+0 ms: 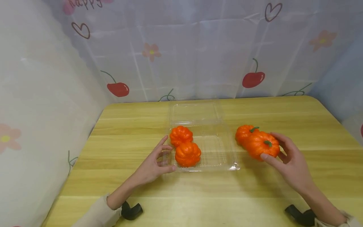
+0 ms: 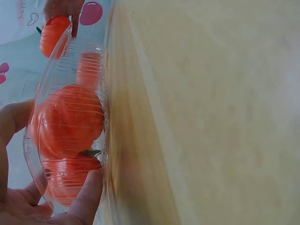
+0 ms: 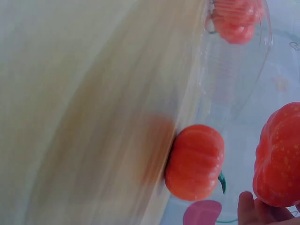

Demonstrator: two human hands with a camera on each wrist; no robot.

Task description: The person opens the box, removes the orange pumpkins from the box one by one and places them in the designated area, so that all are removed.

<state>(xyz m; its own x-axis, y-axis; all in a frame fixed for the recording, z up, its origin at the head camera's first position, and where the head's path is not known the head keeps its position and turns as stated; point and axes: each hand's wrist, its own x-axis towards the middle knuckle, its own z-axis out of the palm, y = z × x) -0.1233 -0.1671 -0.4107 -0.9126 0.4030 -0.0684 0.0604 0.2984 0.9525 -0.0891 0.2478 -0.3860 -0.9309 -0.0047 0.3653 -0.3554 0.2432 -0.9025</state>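
Note:
A clear plastic clamshell container (image 1: 215, 151) lies open on the wooden table (image 1: 127, 138). Two orange pumpkins (image 1: 181, 135) (image 1: 187, 154) sit in its left half. My left hand (image 1: 169, 154) grips the container's left end, thumb at the front rim and fingers along the side; the left wrist view shows this thumb (image 2: 89, 192) pressed on the plastic over the pumpkins (image 2: 70, 117). To the right of the container, my right hand (image 1: 269, 145) holds a third pumpkin (image 1: 259, 145), lifted just off the table in the right wrist view (image 3: 279, 154). A fourth pumpkin (image 1: 243, 133) (image 3: 194, 161) rests on the table beside it.
The container's lid (image 1: 195, 112) lies flat behind it. A curtain printed with cherries and flowers (image 1: 198, 47) closes off the back and left. The table's right corner (image 1: 320, 104) is rounded.

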